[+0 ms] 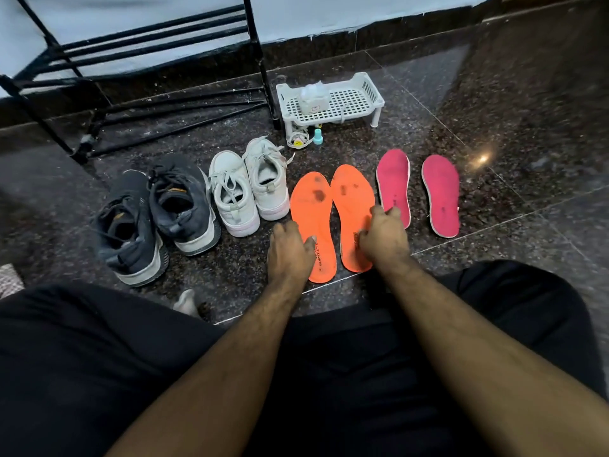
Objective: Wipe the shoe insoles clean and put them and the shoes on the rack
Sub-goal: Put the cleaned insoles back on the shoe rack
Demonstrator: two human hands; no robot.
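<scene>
From my feed, L to R on the floor [494,94]: black rack [148,44] at the far-left corner, dark shoes [155,212], white shoes [248,186], two orange insoles [333,206] (dark smudges near the toes), pink insoles [417,189]. Left hand [290,249] lies flat, fingers together, on the left orange insole. Right hand [384,230] rests on the other's edge, fingers curled; can't tell if it's gripping.

The left orange insole [311,222] reads "MEMORYTECH" near its heel.
</scene>
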